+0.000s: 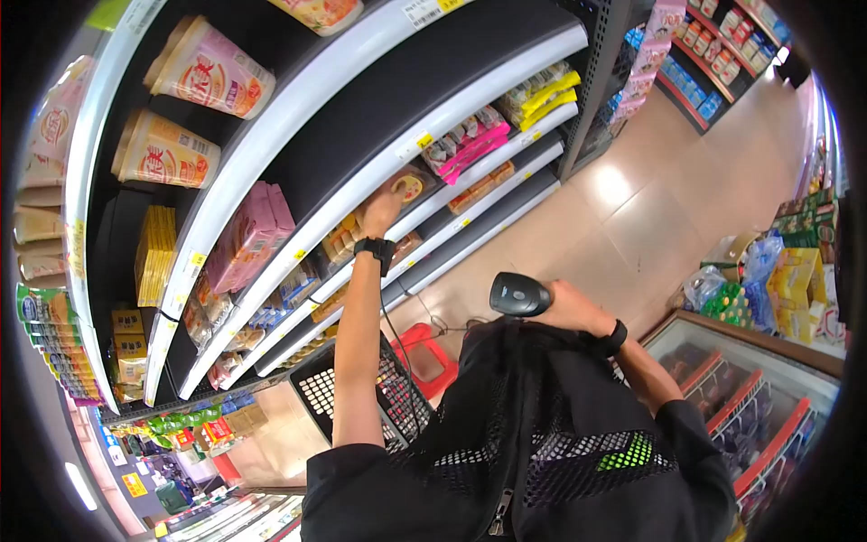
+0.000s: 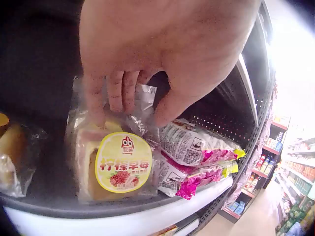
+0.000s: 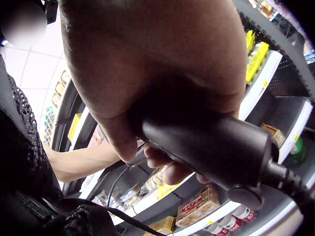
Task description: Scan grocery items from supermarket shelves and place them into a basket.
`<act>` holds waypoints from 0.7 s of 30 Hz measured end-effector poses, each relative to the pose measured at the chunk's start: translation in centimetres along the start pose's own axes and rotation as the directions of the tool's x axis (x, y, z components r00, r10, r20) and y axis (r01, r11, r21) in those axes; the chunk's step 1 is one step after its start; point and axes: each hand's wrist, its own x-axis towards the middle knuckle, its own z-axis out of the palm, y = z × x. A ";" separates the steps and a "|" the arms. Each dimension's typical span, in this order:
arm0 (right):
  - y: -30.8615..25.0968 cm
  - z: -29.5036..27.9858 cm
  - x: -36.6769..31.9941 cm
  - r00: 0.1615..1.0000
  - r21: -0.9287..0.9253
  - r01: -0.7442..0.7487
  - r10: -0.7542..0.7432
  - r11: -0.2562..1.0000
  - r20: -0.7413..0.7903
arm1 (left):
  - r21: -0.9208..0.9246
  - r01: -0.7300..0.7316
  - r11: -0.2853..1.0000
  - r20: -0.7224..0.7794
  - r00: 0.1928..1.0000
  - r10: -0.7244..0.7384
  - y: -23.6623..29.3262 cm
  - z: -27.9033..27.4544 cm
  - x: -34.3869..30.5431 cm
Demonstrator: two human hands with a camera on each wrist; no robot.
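Note:
My left hand reaches into a mid-height shelf and grips the top of a clear-wrapped packaged bread with a round yellow label. In the left wrist view the thumb is on one side of the crinkled wrapper and the fingers on the other; the packet stands upright near the shelf's front lip. My right hand holds a black barcode scanner in front of the body. Its fingers wrap the handle, and a cable runs from the handle's end.
Pink-and-white snack bags lie right beside the packet. White-edged shelves curve along the left, with cup drinks above. A black crate and a red stool stand below; a glass-topped freezer is at the right.

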 end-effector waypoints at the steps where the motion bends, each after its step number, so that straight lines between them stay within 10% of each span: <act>1: -0.2 0.1 0.1 1.000 0.007 0.000 0.000 1.000 0.015 | -0.069 -0.039 0.997 0.009 0.999 0.039 -0.7 0.7 -0.1; 5: -1.2 0.4 0.4 0.996 0.026 -0.068 0.066 0.997 0.054 | -0.214 0.162 0.963 0.157 0.979 -0.130 4.0 -2.8 -2.8; 7: -0.4 0.8 0.5 0.999 0.074 -0.035 0.034 0.997 0.011 | -0.099 -0.105 0.989 -0.202 0.976 0.083 5.5 -3.0 -6.0; 9: 0.6 1.2 0.8 0.999 0.061 0.013 -0.011 0.998 -0.037 | -0.228 -0.333 0.915 -0.216 0.934 0.286 5.9 -4.7 -8.2; 11: 0.7 1.0 0.9 0.999 0.029 0.000 0.001 1.000 -0.041 | 0.038 -0.429 0.902 -0.417 0.814 0.405 7.4 -7.4 -9.6; 16: 0.6 1.5 2.0 1.000 -0.043 -0.005 0.006 0.999 0.027 | 0.274 0.031 0.961 -0.523 0.844 0.122 4.3 -8.6 -7.9; 21: 1.1 2.5 2.9 0.992 -0.002 -0.014 0.014 1.000 0.129 | 0.263 0.065 0.962 -0.529 0.844 0.088 1.7 -7.1 -6.9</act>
